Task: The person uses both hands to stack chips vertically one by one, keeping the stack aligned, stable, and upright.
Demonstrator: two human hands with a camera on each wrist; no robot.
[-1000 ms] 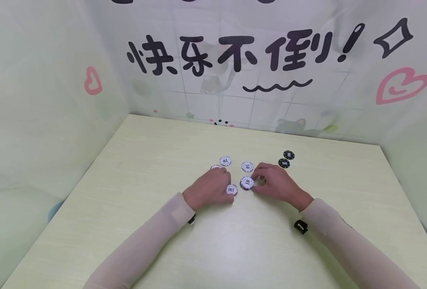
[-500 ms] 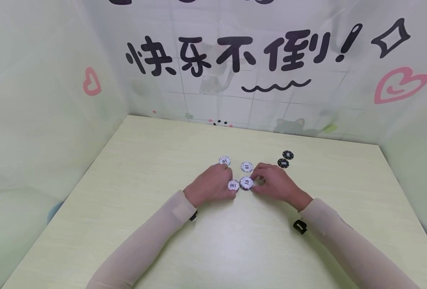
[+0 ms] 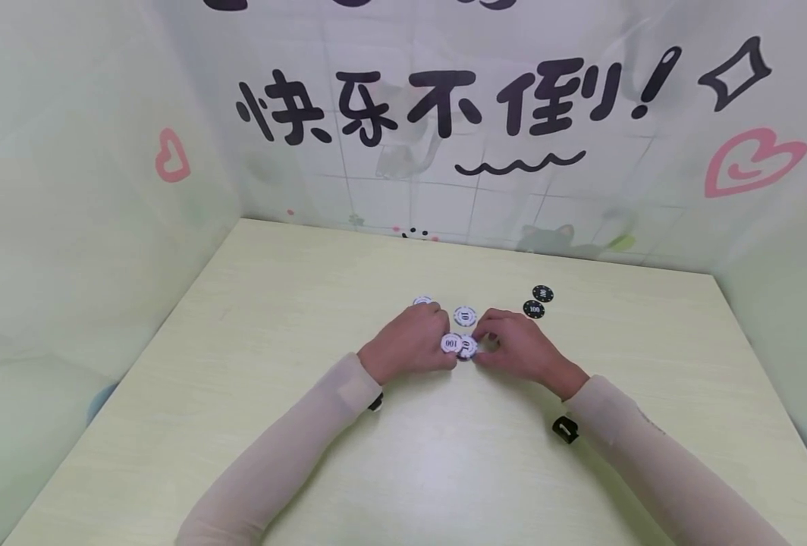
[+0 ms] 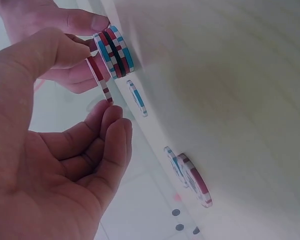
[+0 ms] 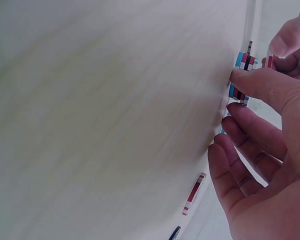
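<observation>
My left hand (image 3: 413,341) pinches a red-and-white poker chip (image 4: 100,80) marked 100 between thumb and fingers. From the head view this chip overlaps the left part of a short stack of poker chips (image 3: 469,349) whose top one reads 10. Seen from the left wrist, the stack (image 4: 114,52) has blue, red and black edges, and the pinched chip is tilted beside its top face. My right hand (image 3: 521,345) holds the stack from the right, thumb and fingertips at its rim. The right thumb covers part of the stack in the right wrist view.
A white 10 chip (image 3: 465,316) lies just behind the stack. Another white chip (image 3: 422,300) is partly hidden by the left hand, near a red-edged chip (image 4: 195,180). Two black 100 chips (image 3: 543,293) lie farther right. A printed cloth (image 3: 390,197) stands behind the table.
My left hand has moved right with the 100 chip, from beside the stack to overlapping its top. It now covers more of the white chip behind it. The right hand stays at the stack.
</observation>
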